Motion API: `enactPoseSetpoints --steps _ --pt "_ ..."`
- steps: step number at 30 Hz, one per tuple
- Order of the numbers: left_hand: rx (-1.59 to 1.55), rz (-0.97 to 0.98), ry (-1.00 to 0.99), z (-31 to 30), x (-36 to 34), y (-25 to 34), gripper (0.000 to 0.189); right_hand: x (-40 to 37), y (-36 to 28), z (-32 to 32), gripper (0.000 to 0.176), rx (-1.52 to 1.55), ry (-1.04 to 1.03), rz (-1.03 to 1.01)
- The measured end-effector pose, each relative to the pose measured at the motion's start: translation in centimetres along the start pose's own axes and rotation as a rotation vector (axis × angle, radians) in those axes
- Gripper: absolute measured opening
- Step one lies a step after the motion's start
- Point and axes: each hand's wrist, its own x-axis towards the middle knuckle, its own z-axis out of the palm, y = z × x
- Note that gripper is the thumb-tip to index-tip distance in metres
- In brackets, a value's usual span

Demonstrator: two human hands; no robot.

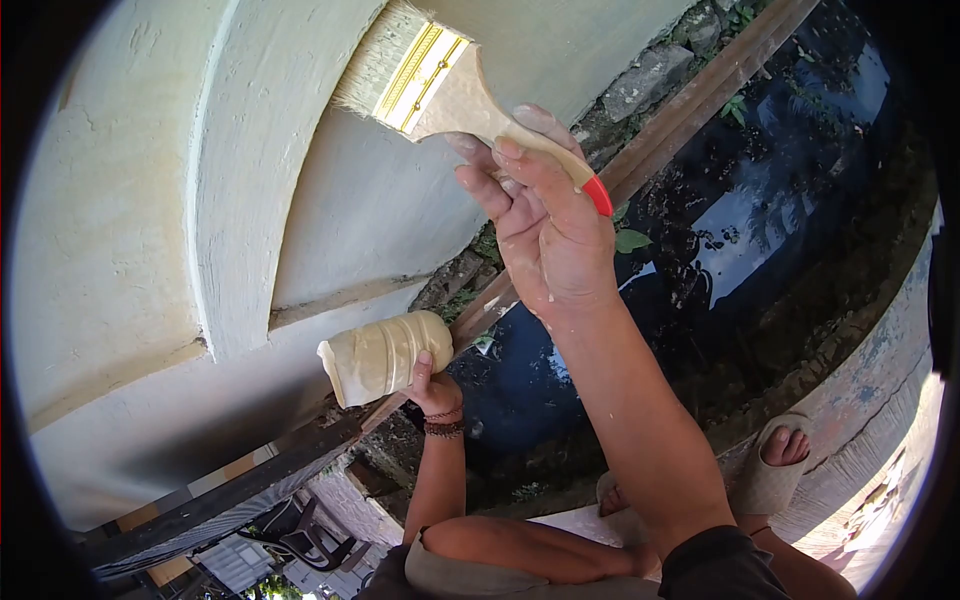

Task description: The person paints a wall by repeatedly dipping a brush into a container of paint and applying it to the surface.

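A wide paintbrush (465, 95) with a pale wooden handle, red tip and gold-striped band is in my right hand (550, 210). Thumb and fingers close round the handle, and the palm faces me. Its whitish bristles (385, 60) lie against or close before the pale wall (250, 130), at the edge of a raised band. Lower down, my left hand (435, 388) grips a cut-off plastic bottle (385, 355) coated in cream paint. The bottle lies sideways in the picture, its cut mouth toward the wall. Paint smears mark the fingers of my right hand.
Dark water (740, 230) with reflections fills a pool on the right. A wooden beam (690, 110) crosses above it, beside stones (645, 80) and small plants along the wall's foot. Sandalled feet (775, 460) rest by the pool's concrete rim (860, 420). A dark chair (320, 540) stands lower left.
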Motion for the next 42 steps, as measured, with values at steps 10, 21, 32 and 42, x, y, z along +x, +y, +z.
enactPoseSetpoints --steps 10,21,32,42 --pt "0.007 0.006 0.029 0.7 -0.3 0.3 0.074 -0.8 0.7 0.5 0.039 0.007 0.007 0.005" --pt "0.022 0.007 0.068 0.4 -0.1 -0.1 0.076 -1.8 3.6 -1.3 0.035 0.027 0.0 0.044" --pt "0.111 0.087 0.08 2.4 -0.2 0.5 0.061 -2.5 4.6 -1.4 0.035 -0.001 0.11 0.052" --pt "0.088 0.052 0.026 1.9 0.1 0.3 0.072 -3.5 4.4 -0.1 0.036 -0.079 0.138 -0.002"
